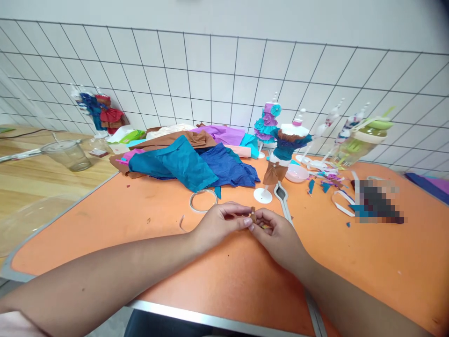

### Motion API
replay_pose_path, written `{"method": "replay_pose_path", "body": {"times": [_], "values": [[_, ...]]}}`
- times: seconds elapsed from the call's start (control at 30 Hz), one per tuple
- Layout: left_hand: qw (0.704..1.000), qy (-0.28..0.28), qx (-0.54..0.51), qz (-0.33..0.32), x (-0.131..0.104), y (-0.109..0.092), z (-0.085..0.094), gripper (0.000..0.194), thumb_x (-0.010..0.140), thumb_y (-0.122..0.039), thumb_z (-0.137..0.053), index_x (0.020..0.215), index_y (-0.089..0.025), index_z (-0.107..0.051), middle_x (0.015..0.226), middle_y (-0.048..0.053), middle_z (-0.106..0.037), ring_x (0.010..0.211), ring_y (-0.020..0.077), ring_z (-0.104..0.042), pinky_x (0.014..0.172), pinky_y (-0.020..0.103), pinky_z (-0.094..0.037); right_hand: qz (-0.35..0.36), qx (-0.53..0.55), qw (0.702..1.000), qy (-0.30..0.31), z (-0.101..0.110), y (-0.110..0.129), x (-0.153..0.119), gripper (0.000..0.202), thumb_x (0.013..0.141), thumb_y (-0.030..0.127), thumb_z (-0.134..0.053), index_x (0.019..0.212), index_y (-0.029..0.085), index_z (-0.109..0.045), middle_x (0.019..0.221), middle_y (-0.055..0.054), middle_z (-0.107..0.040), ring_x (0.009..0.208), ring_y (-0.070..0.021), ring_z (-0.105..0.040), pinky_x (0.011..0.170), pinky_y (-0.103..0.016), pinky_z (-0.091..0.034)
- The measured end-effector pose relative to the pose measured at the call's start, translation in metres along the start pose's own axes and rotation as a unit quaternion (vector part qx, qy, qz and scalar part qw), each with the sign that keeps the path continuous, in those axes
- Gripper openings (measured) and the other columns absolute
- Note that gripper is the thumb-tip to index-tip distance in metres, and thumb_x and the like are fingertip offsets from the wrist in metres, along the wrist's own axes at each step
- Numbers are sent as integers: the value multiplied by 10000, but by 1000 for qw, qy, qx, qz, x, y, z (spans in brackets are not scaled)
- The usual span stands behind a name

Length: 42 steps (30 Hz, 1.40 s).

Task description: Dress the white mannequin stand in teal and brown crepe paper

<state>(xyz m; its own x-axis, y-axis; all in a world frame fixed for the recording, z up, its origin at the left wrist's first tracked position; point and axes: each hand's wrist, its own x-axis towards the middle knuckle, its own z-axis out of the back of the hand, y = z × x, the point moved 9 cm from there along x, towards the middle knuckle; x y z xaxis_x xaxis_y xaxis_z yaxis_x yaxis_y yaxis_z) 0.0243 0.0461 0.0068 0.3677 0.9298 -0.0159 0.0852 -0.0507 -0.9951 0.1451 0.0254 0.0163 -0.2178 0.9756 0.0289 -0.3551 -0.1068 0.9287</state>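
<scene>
Low over the orange table (210,281), my left hand (222,222) and my right hand (277,231) meet at the fingertips. Between them is a small piece of brown paper (253,215), pinched by the fingers of both hands. Just beyond stands a small dress form (286,149) dressed in brown and dark blue crepe paper, on a round white base (263,195). A ring of clear tape (203,200) lies beyond my left hand.
Crumpled crepe paper (185,164) is heaped at the back. More decorated forms (268,122) stand beside a green-lidded bottle (365,140). Paper scraps (326,187) and a pink bowl (297,173) are at right. A clear cup (72,154) is on the wooden table.
</scene>
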Motion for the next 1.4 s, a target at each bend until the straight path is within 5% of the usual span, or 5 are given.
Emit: {"method": "replay_pose_path", "body": {"times": [0.3,0.6,0.9,1.07,1.4], "values": [[994,12,111,20,4,4,5,345,661,-376,-806,909,-146,-741,831,72,-718,817,203,-648,797,324,-479,-78,97,992,30,4,-17,2,286,725,422,-701,887,194,-643,805,-19,-630,740,-166,-609,554,-266,-528],[1000,15,15,11,1,-5,5,388,700,-304,-776,1062,-186,-699,970,54,-704,922,191,-623,834,298,-440,-102,134,985,29,8,-22,3,308,694,432,-745,824,179,-626,724,6,-590,648,-123,-576,538,-247,-524],[982,9,-161,102,1,14,3,246,617,-274,-849,779,-151,-711,821,25,-695,800,137,-598,785,260,-411,-51,148,986,56,8,-16,7,311,747,435,-719,895,174,-633,742,4,-567,700,-123,-561,602,-243,-524],[980,-3,-182,78,-1,7,3,218,658,-248,-828,809,-150,-704,840,23,-684,830,142,-603,823,272,-413,-94,255,960,67,2,-21,1,491,775,519,-674,1161,230,-579,1039,-74,-589,926,-190,-585,637,-275,-575],[965,-39,-253,65,0,7,5,191,674,-215,-818,801,-146,-694,792,6,-664,769,113,-602,777,245,-435,-92,181,978,50,-6,-19,1,276,706,398,-745,800,169,-622,690,23,-545,579,-90,-491,445,-185,-425]]}}
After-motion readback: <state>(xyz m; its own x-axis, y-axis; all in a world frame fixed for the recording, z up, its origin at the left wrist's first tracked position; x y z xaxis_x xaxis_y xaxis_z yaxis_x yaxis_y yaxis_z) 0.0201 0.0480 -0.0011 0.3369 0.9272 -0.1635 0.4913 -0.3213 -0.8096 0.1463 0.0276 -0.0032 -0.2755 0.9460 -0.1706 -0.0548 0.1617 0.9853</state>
